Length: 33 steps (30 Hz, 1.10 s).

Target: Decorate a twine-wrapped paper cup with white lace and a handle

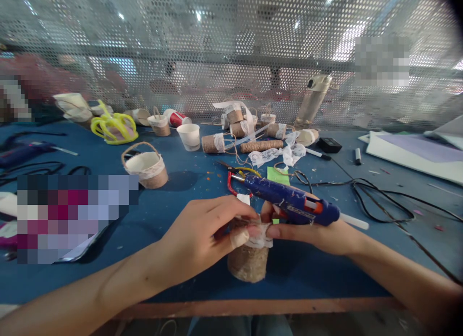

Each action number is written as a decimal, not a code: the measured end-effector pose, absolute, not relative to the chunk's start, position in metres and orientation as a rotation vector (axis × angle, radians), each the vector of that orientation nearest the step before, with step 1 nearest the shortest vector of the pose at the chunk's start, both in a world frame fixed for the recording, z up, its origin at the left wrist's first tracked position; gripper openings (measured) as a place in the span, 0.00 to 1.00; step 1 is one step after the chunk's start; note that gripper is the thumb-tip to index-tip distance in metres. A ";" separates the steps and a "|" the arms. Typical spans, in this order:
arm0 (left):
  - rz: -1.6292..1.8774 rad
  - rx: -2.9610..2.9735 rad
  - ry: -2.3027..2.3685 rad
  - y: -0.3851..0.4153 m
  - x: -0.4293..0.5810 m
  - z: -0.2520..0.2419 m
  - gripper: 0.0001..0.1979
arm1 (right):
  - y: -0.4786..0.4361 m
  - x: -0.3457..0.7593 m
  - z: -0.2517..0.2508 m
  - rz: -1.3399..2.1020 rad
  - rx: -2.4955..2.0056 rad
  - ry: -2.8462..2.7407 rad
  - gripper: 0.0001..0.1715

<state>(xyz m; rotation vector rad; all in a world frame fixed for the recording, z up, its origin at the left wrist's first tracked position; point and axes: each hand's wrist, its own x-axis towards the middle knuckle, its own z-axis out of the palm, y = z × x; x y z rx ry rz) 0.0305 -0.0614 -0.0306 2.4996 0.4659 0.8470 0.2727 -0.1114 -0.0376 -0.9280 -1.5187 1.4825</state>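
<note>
Twine cup (249, 264): near bench (188, 282) front edge; upright, slight tilt, mouth up, long axis near-vertical.
Left hand (204, 225): pinches lace band (257, 240) at cup top.
Right hand (321, 234): holds glue gun (285, 196), nozzle (238, 177) left and away; thumb at lace.
Handled basket (154, 176): mouth up, pale interior showing.
White cup (190, 138): mouth up.
Red cup (178, 118): on its side.

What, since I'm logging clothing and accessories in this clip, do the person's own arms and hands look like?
The left forearm and right forearm are bare where they show. The left hand has what looks like a pale bandage around the thumb. Neither it nor the right hand wears a glove. Some fingers are hidden, so rings can't be ruled out.
</note>
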 end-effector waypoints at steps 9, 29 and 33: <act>0.727 2.231 0.727 -0.067 0.034 -0.020 0.06 | -0.112 0.267 -0.044 1.326 -0.986 -1.477 0.15; 0.674 2.001 0.808 -0.065 0.043 -0.032 0.10 | -0.128 0.258 -0.047 0.625 -1.038 -1.609 0.16; 0.670 2.100 0.847 -0.065 0.043 -0.034 0.11 | -0.129 0.257 -0.046 0.579 -1.124 -1.610 0.13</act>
